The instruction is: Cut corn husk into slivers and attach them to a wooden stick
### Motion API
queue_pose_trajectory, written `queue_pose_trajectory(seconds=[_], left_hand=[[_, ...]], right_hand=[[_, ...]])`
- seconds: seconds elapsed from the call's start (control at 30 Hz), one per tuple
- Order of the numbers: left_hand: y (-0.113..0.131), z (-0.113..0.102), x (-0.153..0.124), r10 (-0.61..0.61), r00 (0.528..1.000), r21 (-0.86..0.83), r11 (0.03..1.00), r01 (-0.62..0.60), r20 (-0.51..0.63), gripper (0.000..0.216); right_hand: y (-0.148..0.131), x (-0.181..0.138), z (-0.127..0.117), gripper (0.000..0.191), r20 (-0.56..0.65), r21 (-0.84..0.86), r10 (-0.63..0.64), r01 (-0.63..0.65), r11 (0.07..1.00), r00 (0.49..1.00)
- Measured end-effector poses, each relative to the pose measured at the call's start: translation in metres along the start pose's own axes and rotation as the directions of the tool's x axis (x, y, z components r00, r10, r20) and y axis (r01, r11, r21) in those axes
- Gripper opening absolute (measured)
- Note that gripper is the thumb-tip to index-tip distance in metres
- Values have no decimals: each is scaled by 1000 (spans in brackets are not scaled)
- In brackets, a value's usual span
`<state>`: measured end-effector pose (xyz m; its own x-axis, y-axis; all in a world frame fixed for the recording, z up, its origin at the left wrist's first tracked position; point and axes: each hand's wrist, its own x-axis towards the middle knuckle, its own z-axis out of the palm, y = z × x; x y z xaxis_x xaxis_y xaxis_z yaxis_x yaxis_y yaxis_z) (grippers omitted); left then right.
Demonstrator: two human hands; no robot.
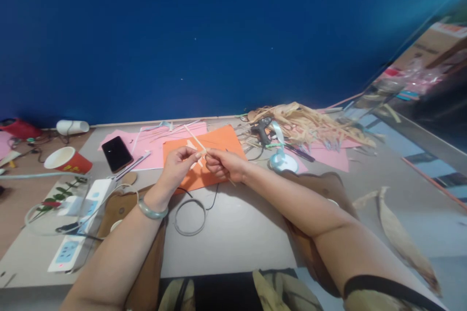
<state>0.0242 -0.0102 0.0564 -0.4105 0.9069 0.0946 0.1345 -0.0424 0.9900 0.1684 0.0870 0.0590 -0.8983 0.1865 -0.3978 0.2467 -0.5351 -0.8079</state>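
My left hand [178, 165] and my right hand [223, 164] meet over an orange sheet of paper [219, 143] on the grey table. Both pinch a thin pale straw strip [195, 141] that slants up to the left from my fingertips. My left thumb and fingers close on it from the left, and my right fingers curl round its lower end. A green bangle [152, 211] sits on my left wrist. A loop of grey wire [189, 216] lies on the table just below my hands.
Pink paper [153, 143] and a black phone [116, 153] lie left of the orange sheet. A red paper cup [67, 159], a white power strip [78, 233], a glue gun [263, 129], a heap of dried straw [310, 124], a ribbon roll [282, 160] and dried husks [401, 238] surround them.
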Motion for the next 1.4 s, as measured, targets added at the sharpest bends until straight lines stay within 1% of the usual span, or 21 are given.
queue_pose_trajectory(seconds=[0.1,0.2,0.43,0.5,0.53,0.6,0.63,0.7,0.77,0.8,0.87,0.9,0.93,1.0,1.1,1.2,1.3,1.4], left_hand=[[0,-1,1,-11,1000,-31,999,11,9,26],[0,-2,1,-36,999,-57,998,37,15,26],[2,-5,2,-48,999,-73,996,49,7,25],[0,-5,3,-66,998,-93,994,65,-14,25],[-1,-5,3,-74,997,-110,991,71,-27,24],[-3,-4,4,-95,995,-151,985,87,-44,24],[-4,-3,4,-105,994,-169,981,96,-43,23],[-5,0,3,-115,993,-176,978,109,-22,24],[-6,1,2,-110,994,-150,983,109,4,24],[-7,2,2,-103,995,-134,985,104,12,24],[-9,2,1,-89,996,-112,990,91,20,22],[-10,2,1,-83,996,-106,991,84,19,21],[-11,2,1,-77,997,-101,992,78,17,20],[-12,2,2,-66,998,-85,994,67,8,18],[-12,3,2,-70,998,-61,996,70,1,18],[-13,4,1,-94,996,-57,994,93,-3,21],[-14,4,-1,-95,995,-25,995,94,-12,22],[-16,4,-1,-63,998,-17,998,64,10,21]], right_hand=[[-3,-2,-1,43,29,37,-11,10,999,1000],[-5,-5,-1,44,33,72,-19,17,997,999],[-13,-11,-5,47,71,156,-56,44,987,996],[-18,-13,-8,47,64,206,-124,109,972,990],[-20,-13,-10,48,38,229,-173,160,960,984],[-22,-12,-14,48,-55,231,-249,255,939,967],[-21,-9,-15,48,-109,199,-256,274,941,960],[-15,-3,-14,49,-210,59,-218,235,970,953],[-6,2,-8,50,-282,-153,-197,159,975,939],[-1,4,-5,51,-306,-266,-220,138,954,926],[5,5,3,51,-307,-460,-289,124,879,907],[6,5,7,50,-291,-529,-320,127,839,902],[7,4,9,50,-271,-578,-341,132,806,900],[8,2,12,50,-243,-624,-358,137,769,902],[9,2,12,55,-240,-634,-352,129,762,905],[13,8,8,58,-259,-595,-321,112,796,911],[17,12,5,55,-255,-477,-276,128,870,927],[16,11,4,52,-212,-336,-205,125,934,956]])
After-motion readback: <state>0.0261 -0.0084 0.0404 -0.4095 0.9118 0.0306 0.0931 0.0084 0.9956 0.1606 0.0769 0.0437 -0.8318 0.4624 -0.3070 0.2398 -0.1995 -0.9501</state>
